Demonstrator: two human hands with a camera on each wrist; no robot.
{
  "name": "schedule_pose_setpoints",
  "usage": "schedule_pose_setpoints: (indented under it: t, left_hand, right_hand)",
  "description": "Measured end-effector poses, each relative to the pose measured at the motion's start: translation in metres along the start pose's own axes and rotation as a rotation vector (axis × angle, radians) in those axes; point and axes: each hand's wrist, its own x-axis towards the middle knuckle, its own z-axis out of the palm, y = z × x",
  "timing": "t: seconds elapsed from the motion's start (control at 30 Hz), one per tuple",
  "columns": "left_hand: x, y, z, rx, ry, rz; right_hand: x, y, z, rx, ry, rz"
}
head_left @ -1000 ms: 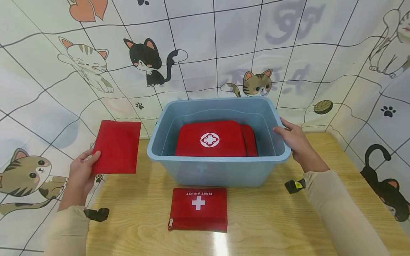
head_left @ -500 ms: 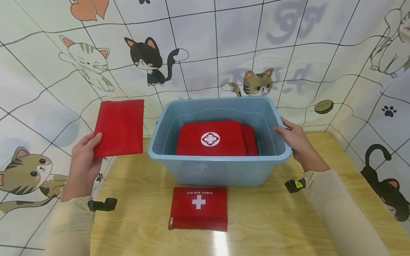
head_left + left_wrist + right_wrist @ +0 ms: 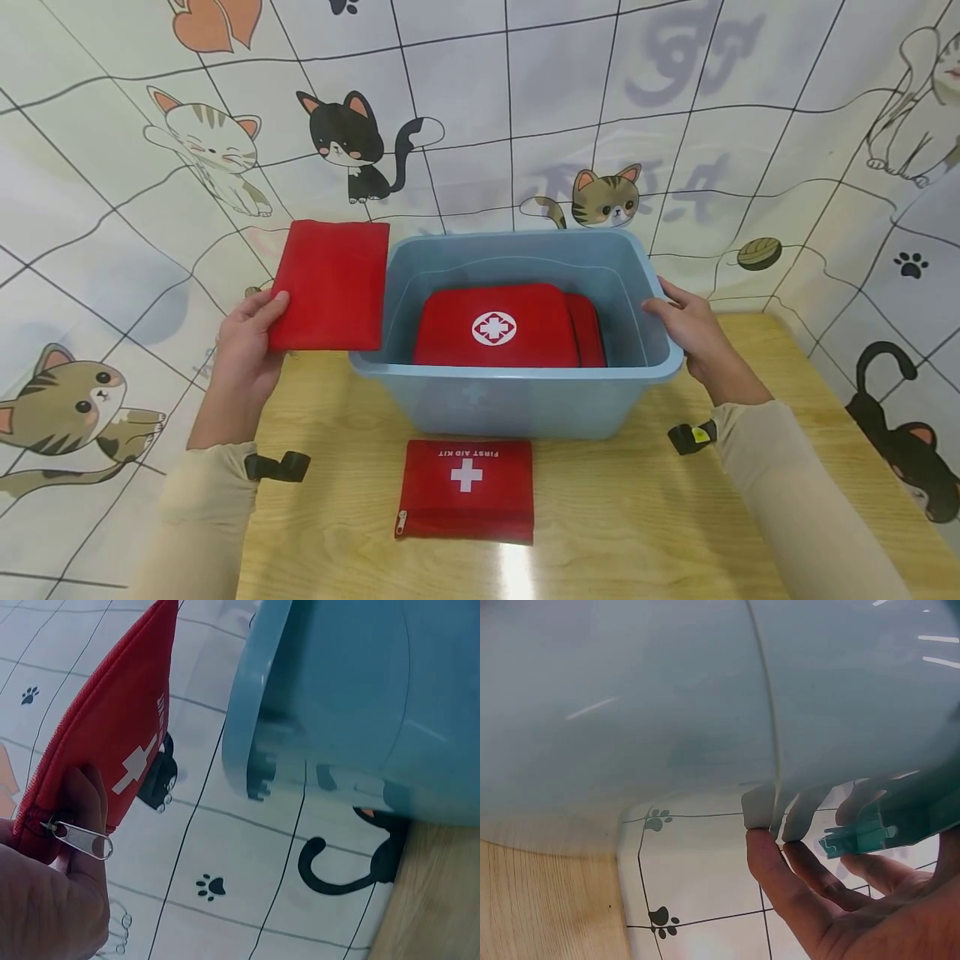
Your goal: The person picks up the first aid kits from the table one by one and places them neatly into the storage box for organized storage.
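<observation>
My left hand (image 3: 247,354) pinches a flat red zippered pouch (image 3: 330,287) by its lower left corner, thumb on the plain face. In the left wrist view the pouch's other side (image 3: 124,742) shows a white cross, and a metal zipper pull (image 3: 82,838) hangs by the fingers. The pouch overlaps the left rim of a blue plastic tub (image 3: 517,404) in the head view. My right hand (image 3: 686,325) grips the tub's right rim, thumb on top; from below, its fingers (image 3: 780,889) reach under the rim. Inside the tub lie red first aid bags (image 3: 495,312), one with a round white cross emblem.
A second red pouch (image 3: 467,492), printed FIRST AID KIT upside down in the head view, lies flat on the wooden table (image 3: 615,517) before the tub. A cat-patterned wall covering (image 3: 480,108) stands close behind the tub and along both sides.
My left hand has raised the red pouch and carried it rightward, from beside the tub to its left rim. The right hand keeps its grip on the tub; the tub stays put.
</observation>
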Motion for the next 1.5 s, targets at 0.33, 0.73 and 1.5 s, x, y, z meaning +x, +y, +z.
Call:
schedule_pose_setpoints:
  t: [0.33, 0.73, 1.5]
  left_hand:
    - [0.003, -0.011, 0.043, 0.125, -0.055, -0.006]
    - [0.007, -0.029, 0.076, 0.22, -0.057, -0.059]
    - [0.005, -0.038, 0.077, 0.528, -0.172, 0.08]
  right_hand:
    - [0.0, 0.001, 0.0, 0.007, -0.001, -0.005]
    - [0.0, -0.001, 0.001, 0.016, -0.002, 0.002]
    - [0.0, 0.0, 0.0, 0.024, -0.001, 0.003]
